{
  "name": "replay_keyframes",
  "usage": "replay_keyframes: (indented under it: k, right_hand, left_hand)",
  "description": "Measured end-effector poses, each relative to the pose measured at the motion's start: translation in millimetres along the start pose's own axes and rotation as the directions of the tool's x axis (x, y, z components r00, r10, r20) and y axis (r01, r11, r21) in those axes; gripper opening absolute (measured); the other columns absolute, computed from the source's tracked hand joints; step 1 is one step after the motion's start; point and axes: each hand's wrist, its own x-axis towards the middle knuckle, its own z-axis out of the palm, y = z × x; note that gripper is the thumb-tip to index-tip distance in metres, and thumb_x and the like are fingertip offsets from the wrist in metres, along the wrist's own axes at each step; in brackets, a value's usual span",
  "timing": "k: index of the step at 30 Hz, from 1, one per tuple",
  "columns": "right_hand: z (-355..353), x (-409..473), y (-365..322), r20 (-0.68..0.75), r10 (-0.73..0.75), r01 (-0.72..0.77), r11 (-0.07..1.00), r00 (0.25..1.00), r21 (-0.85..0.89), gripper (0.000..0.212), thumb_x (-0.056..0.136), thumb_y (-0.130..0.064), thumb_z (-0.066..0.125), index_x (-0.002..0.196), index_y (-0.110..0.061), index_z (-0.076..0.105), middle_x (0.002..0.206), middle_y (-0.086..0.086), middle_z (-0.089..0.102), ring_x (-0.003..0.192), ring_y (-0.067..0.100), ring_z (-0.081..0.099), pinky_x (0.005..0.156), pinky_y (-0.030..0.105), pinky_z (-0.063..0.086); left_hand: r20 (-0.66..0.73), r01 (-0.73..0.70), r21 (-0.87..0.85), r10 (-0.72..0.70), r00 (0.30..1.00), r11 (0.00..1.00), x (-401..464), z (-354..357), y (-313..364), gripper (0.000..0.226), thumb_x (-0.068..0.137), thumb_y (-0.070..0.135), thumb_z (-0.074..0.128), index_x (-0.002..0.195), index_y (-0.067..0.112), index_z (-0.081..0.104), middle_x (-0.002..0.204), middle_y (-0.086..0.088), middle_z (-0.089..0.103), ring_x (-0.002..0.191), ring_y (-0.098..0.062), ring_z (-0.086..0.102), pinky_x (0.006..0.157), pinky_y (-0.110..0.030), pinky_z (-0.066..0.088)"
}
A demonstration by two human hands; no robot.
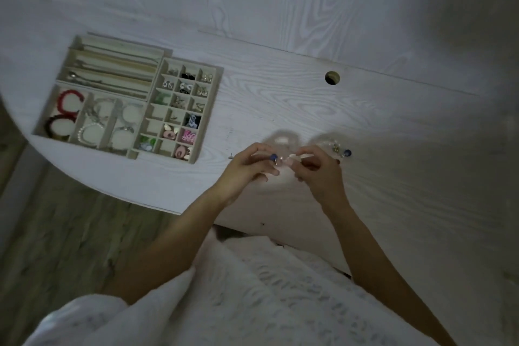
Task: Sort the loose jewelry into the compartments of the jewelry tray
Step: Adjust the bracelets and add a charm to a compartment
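Observation:
A beige jewelry tray (157,70) lies on the white table at the left, with long slots at the back, bracelets in the front-left bays and earrings in many small squares on the right. My left hand (247,167) pinches a small blue stud earring (273,157) at its fingertips. My right hand (317,170) meets it from the right, fingers curled and pinching something tiny that I cannot make out. Behind my right hand sits a small pile of loose jewelry (335,147) with a second blue stud (347,153).
A round cable hole (332,77) is in the table (295,98) at the back right. The table's curved front edge runs under my forearms, with wood floor (56,233) at the left. Two faint translucent round shapes (280,139) lie just beyond my hands.

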Motion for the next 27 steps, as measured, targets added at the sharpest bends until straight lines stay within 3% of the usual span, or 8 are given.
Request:
replay_keyframes:
  k: [2,4,8,11,14,18,21,27]
  right_hand:
    - [21,2,-12,0.045,-0.040,0.041,0.999,0.998,-0.012,0.016,0.079,-0.017,0.074,0.090,-0.010,0.065,0.070,0.005,0.066,0.055,0.009,0.057,0.056,0.024,0.049]
    - [48,5,-23,0.087,-0.065,0.069,0.997,0.994,-0.043,0.014,0.078,-0.017,0.075,0.088,-0.014,0.066,0.076,0.003,0.067,0.056,0.008,0.059,0.058,0.026,0.051]
    - [123,11,-40,0.206,-0.075,0.104,0.986,0.976,-0.133,0.018,0.078,-0.016,0.076,0.093,-0.013,0.066,0.085,0.001,0.064,0.056,0.008,0.061,0.061,0.029,0.052]
    - [177,17,-46,0.282,-0.079,0.133,0.975,0.956,-0.179,0.022,0.079,-0.010,0.075,0.099,-0.010,0.065,0.085,-0.003,0.061,0.056,0.009,0.061,0.062,0.026,0.054]
    - [226,23,-52,0.294,-0.085,0.145,0.971,0.952,-0.191,0.024,0.079,-0.004,0.074,0.102,-0.007,0.066,0.090,0.005,0.064,0.064,0.015,0.063,0.065,0.027,0.057]
    - [258,31,-56,0.238,-0.116,0.185,0.938,0.964,-0.292,0.026,0.079,-0.008,0.074,0.104,-0.008,0.068,0.088,-0.001,0.061,0.073,0.011,0.059,0.071,0.022,0.051]
    - [259,34,-57,0.161,-0.174,0.221,0.911,0.971,-0.347,0.022,0.080,-0.014,0.074,0.100,-0.011,0.068,0.085,-0.003,0.061,0.072,0.006,0.057,0.064,0.005,0.042]
    - [267,39,-49,0.089,-0.185,0.205,0.837,0.979,-0.508,0.019,0.080,-0.027,0.073,0.093,-0.015,0.066,0.077,-0.004,0.060,0.070,0.010,0.055,0.059,0.014,0.037]
  left_hand:
    - [0.027,0.051,-0.158,-0.047,0.999,0.986,-11,-25,9,0.017,0.095,0.002,0.049,0.098,0.016,0.059,0.094,-0.002,0.068,0.082,-0.013,0.066,0.065,-0.019,0.048]
    - [-0.002,0.036,-0.161,-0.037,0.999,0.986,-20,-55,15,0.013,0.096,0.008,0.051,0.099,0.016,0.060,0.093,0.001,0.069,0.083,-0.012,0.066,0.066,-0.020,0.049]
    - [-0.177,-0.076,0.100,0.093,0.980,0.992,-38,-131,13,0.015,0.090,0.005,0.062,0.102,0.014,0.060,0.090,0.000,0.069,0.079,-0.008,0.065,0.072,-0.020,0.050]
    - [-0.251,-0.100,0.298,0.180,0.951,0.949,-49,-186,8,0.023,0.087,0.006,0.067,0.108,0.014,0.064,0.098,-0.007,0.070,0.090,-0.013,0.067,0.086,-0.023,0.050]
    - [-0.250,-0.088,0.586,0.283,0.926,0.805,-54,-236,4,0.021,0.088,0.012,0.067,0.108,0.016,0.070,0.097,0.003,0.071,0.083,0.006,0.062,0.078,-0.009,0.044]
    - [-0.175,-0.119,0.766,0.383,0.907,0.631,-43,-271,2,0.021,0.087,0.015,0.068,0.107,0.021,0.072,0.096,0.004,0.069,0.079,-0.009,0.062,0.073,-0.016,0.047]
    - [-0.073,-0.232,0.804,0.479,0.875,0.548,-28,-279,4,0.021,0.086,0.008,0.067,0.103,0.019,0.073,0.091,0.004,0.064,0.069,-0.007,0.054,0.063,-0.001,0.034]
    - [0.026,-0.268,0.896,0.562,0.827,0.354,0,-281,12,0.022,0.084,0.008,0.065,0.101,0.019,0.073,0.091,-0.008,0.069,0.080,-0.025,0.059,0.061,-0.025,0.041]
